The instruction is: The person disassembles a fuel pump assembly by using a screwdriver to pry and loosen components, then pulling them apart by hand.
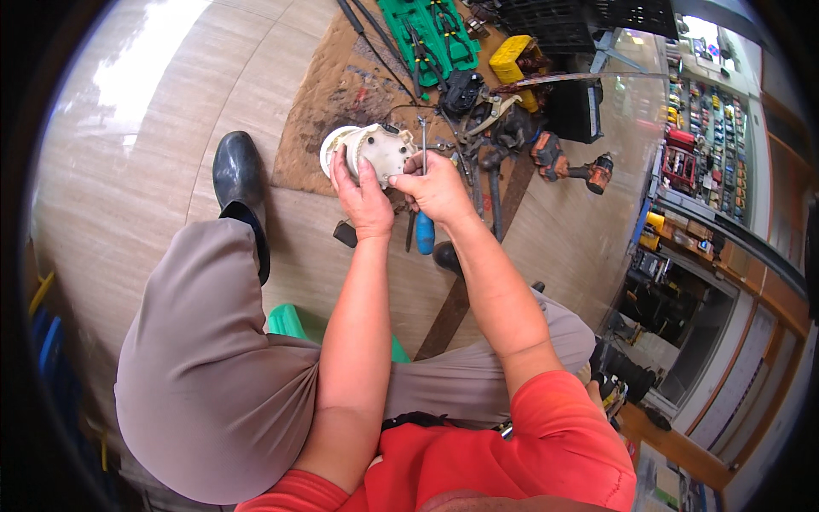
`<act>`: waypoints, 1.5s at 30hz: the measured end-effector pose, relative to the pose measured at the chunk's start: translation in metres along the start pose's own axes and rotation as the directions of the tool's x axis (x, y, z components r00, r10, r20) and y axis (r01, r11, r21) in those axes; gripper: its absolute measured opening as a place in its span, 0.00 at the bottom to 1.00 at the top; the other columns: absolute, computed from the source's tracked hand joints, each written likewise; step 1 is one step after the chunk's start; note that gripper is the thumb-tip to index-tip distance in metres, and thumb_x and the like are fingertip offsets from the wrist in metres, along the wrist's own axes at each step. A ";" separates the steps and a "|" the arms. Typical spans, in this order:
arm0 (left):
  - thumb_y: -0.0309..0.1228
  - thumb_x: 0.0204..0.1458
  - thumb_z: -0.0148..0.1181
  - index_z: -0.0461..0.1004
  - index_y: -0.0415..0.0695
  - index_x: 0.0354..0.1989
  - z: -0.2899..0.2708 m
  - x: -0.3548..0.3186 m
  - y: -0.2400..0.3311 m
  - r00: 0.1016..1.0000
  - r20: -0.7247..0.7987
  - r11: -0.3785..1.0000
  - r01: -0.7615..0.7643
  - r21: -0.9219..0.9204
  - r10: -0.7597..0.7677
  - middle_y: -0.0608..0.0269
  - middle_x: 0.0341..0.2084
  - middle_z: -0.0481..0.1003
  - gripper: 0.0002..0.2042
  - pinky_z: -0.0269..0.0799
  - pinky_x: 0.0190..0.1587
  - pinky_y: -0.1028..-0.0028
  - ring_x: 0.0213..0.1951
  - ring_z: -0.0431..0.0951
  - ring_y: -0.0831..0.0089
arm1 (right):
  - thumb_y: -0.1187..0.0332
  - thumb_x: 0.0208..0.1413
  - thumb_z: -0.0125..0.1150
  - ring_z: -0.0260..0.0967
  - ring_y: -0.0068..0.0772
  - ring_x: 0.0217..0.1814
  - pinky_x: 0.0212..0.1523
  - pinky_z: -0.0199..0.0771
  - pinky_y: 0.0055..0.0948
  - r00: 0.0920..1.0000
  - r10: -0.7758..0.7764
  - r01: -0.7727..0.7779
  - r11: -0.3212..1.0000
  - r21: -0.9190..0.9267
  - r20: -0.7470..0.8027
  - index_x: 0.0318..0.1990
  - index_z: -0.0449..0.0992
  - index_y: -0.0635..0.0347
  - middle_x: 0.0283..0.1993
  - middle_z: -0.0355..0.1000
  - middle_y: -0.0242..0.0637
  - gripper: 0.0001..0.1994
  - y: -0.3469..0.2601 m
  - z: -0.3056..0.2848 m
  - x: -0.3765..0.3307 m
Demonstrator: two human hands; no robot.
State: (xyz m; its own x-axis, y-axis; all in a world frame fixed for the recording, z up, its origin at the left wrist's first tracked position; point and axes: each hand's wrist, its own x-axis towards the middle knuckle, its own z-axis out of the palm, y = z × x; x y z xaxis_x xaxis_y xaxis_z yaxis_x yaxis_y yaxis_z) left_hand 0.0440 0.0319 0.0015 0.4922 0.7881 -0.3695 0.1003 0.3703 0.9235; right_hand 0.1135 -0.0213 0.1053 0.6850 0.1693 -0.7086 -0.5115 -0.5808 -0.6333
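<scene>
A round off-white plastic housing (386, 154) with a few dark holes is held up over the cardboard. Its left rim is in my left hand (365, 198), thumb on the face and fingers around the side. My right hand (439, 189) is closed on a screwdriver, whose blue handle (425, 234) sticks out below the palm and whose metal shaft points away from me. My right thumb and fingertips also meet the housing's lower right edge. Whether something small is pinched there I cannot make out. A second white round part (331, 150) shows behind the housing's left side.
Stained cardboard (307, 128) covers the floor ahead. A green tool case (418, 43) with pliers, a yellow container (515, 61), a hammer-like tool (492, 183) and an orange-black cordless drill (570, 162) lie beyond and right. Stocked shelves (712, 128) stand at far right.
</scene>
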 end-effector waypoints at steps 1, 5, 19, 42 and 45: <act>0.40 0.62 0.51 0.63 0.34 0.63 -0.001 0.000 -0.001 1.000 0.001 1.000 -0.002 -0.001 0.002 0.41 0.63 0.61 0.26 0.49 0.69 0.58 0.67 0.58 0.49 | 0.73 0.48 0.70 0.64 0.20 0.17 0.17 0.63 0.23 0.999 -0.049 0.049 0.999 -0.014 0.019 0.34 0.69 0.62 0.23 0.70 0.31 0.12 0.005 -0.001 0.001; 0.40 0.63 0.50 0.63 0.33 0.62 -0.001 0.000 0.004 1.000 0.001 1.000 -0.005 0.010 0.005 0.40 0.63 0.61 0.26 0.50 0.68 0.58 0.66 0.59 0.47 | 0.67 0.58 0.63 0.64 0.19 0.17 0.16 0.62 0.22 0.991 -0.110 0.109 0.994 0.018 0.079 0.37 0.69 0.61 0.23 0.68 0.29 0.09 0.014 -0.011 -0.004; 0.38 0.63 0.49 0.62 0.32 0.63 0.004 -0.002 0.008 0.999 0.008 0.997 -0.038 0.063 0.038 0.40 0.62 0.63 0.25 0.53 0.67 0.59 0.65 0.61 0.48 | 0.63 0.65 0.53 0.74 0.60 0.44 0.44 0.73 0.44 0.888 -0.434 0.422 0.636 -0.646 0.153 0.68 0.60 0.48 0.41 0.74 0.60 0.25 0.003 -0.028 -0.026; 0.36 0.64 0.47 0.60 0.32 0.64 0.008 -0.005 0.010 0.994 0.030 0.978 -0.112 0.175 0.108 0.36 0.64 0.60 0.24 0.48 0.69 0.57 0.67 0.56 0.43 | 0.63 0.65 0.49 0.73 0.64 0.34 0.37 0.72 0.56 0.936 -0.352 0.232 0.554 -0.800 0.027 0.67 0.62 0.43 0.30 0.74 0.59 0.23 0.006 -0.016 -0.032; 0.36 0.64 0.47 0.60 0.32 0.64 0.008 -0.005 0.011 0.992 0.034 0.975 -0.122 0.187 0.118 0.36 0.63 0.60 0.24 0.50 0.68 0.57 0.66 0.57 0.43 | 0.63 0.65 0.49 0.74 0.63 0.34 0.37 0.72 0.55 0.931 -0.365 0.239 0.558 -0.794 0.023 0.67 0.63 0.42 0.30 0.74 0.59 0.22 0.007 -0.016 -0.032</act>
State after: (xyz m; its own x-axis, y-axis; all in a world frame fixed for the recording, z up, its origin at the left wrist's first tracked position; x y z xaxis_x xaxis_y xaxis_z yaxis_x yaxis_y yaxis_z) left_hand 0.0498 0.0284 0.0139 0.5300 0.8088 -0.2546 0.1997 0.1728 0.9645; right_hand 0.0967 -0.0432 0.1282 0.8122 0.3883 -0.4353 0.2903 -0.9163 -0.2757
